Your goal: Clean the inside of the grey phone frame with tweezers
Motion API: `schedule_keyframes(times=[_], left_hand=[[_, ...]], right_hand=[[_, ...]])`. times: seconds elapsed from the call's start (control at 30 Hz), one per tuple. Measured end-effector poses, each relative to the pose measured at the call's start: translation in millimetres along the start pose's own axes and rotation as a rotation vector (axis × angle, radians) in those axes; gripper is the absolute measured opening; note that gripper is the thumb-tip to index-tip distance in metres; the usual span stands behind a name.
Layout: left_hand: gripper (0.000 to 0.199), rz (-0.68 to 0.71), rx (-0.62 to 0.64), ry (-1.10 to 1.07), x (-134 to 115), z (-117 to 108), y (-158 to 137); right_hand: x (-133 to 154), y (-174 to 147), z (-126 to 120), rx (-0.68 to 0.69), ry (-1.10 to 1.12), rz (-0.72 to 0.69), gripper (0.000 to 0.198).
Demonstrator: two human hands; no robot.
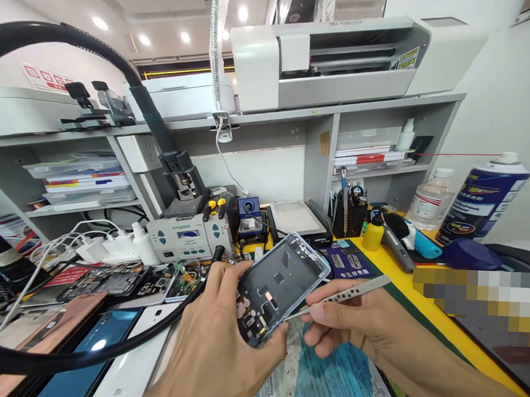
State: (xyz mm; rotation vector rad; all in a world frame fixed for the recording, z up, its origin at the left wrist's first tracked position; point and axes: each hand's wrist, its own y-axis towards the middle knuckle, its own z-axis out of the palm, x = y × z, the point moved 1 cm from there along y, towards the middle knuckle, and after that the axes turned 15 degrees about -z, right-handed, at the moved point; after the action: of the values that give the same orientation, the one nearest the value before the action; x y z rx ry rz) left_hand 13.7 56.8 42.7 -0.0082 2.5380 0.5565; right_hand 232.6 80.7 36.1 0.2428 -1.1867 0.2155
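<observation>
An opened phone frame (283, 275), blue-edged with a dark grey inside, is tilted above the work mat. My left hand (224, 331) grips it by its lower left part, thumb along the near edge, covering that corner. Small metal parts and connectors show inside near my fingers. My right hand (352, 316) is closed on metal tweezers (353, 291) with a row of holes. Their tips reach the frame's near side edge beside my left thumb; whether they touch it I cannot tell. Below lies a blue-and-white printed sheet (327, 377).
A black hose (122, 347) curves across the left foreground, over several phone panels (130, 356). Behind stands a grey soldering or hot-air station (188, 233). A yellow bottle (373, 233), a clear bottle (429, 200) and a spray can (484, 196) stand at right.
</observation>
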Motion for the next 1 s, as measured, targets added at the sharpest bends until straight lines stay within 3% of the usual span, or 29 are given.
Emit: schedule_keyframes(times=[1.0], left_hand=[[0.062,-0.076,-0.053,-0.082,-6.2,2.1,-3.8]], right_hand=[[2.4,-1.9,1.3,0.003,0.004,0.001,0.024]])
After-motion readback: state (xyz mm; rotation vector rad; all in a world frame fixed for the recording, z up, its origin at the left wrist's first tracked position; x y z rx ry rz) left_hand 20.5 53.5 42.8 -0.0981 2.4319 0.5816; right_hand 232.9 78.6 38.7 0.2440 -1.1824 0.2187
